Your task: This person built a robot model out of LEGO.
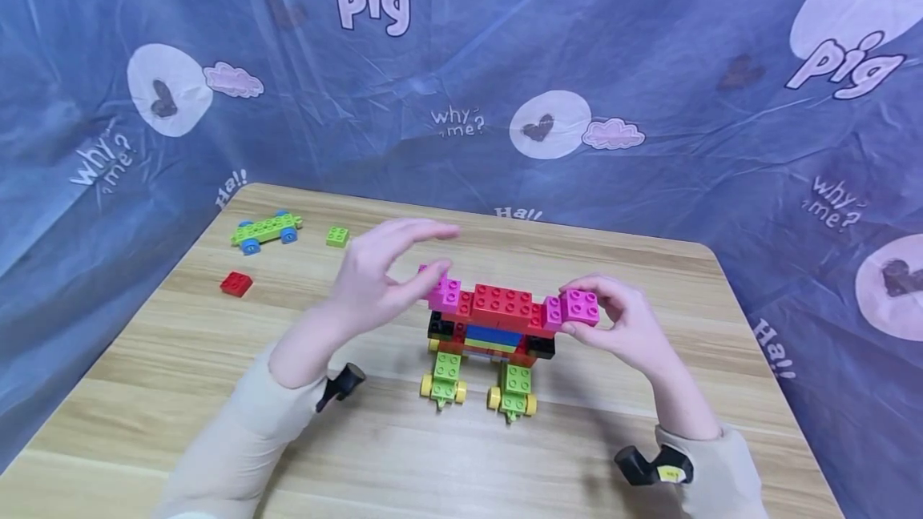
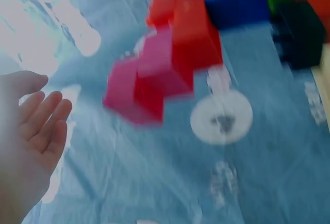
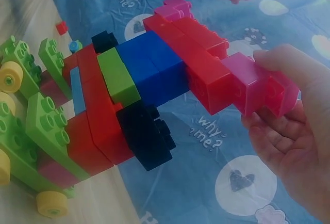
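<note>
A toy brick build (image 1: 501,307) stands on the table, with a red top, blue and lime bricks below, black side bricks (image 3: 147,136) and a lime base with yellow wheels (image 3: 51,203). At its right end my right hand (image 1: 623,323) pinches a pink brick (image 1: 580,307), the thumb on one side and fingers under it in the right wrist view. My left hand (image 1: 382,275) is held by the pink bricks (image 2: 134,92) at the other end, fingers loosely bent and nothing in them. The left wrist view shows a gap between that hand and the bricks.
Toward the table's back left lie a lime wheeled base (image 1: 265,229) with blue wheels, a small lime brick (image 1: 336,236) and a red brick (image 1: 235,284). A blue printed cloth (image 1: 461,62) hangs behind the wooden table (image 1: 375,455).
</note>
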Tool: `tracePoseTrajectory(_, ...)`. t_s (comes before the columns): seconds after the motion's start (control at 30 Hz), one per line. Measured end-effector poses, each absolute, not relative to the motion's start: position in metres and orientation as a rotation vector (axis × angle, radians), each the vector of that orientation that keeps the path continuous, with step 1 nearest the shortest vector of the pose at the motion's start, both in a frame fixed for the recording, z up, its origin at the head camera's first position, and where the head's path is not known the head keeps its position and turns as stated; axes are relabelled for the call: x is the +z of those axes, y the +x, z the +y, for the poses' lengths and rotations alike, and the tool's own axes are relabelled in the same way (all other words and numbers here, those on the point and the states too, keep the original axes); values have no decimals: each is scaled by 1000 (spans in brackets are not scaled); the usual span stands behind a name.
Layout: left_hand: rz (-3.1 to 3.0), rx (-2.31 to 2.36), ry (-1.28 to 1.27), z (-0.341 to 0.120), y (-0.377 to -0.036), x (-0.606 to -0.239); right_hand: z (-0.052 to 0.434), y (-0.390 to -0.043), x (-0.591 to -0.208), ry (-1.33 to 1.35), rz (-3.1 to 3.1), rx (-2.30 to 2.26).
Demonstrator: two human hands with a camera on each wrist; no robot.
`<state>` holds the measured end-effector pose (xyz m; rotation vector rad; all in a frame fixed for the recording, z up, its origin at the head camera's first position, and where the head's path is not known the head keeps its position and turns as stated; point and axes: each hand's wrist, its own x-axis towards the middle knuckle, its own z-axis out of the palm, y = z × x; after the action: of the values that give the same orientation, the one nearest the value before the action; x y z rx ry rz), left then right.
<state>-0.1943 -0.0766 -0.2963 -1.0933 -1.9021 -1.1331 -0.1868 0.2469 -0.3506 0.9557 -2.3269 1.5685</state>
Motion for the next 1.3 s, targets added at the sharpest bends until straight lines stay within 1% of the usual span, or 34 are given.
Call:
tracePoseTrajectory(0.33,-2059,-1063,-756,-147,-205,-307,246,-186,-350,957,-2336,1561)
tracePoseTrajectory(0.47,-2084,-1098,-609,-176,-212,-318,247,-186,-350,953,-2343,1556)
tracePoseTrajectory(0.73,-2184,-1080,-395,-231,-228,-348,248,-187,-350,951,-2356,1548)
tracePoseTrajectory(0.93,-2297,-1090,-261,-269,-239,-370,248,-187,-349,962,-2347,1558)
tracePoseTrajectory(1.1,-2408,-1172,-162,-292,-244,-382,249,-188,-350,967,-2348,1553)
tracePoseTrajectory(1.3,-2572,-1166,-123,-316,-247,-398,249,-188,-350,962,-2368,1537)
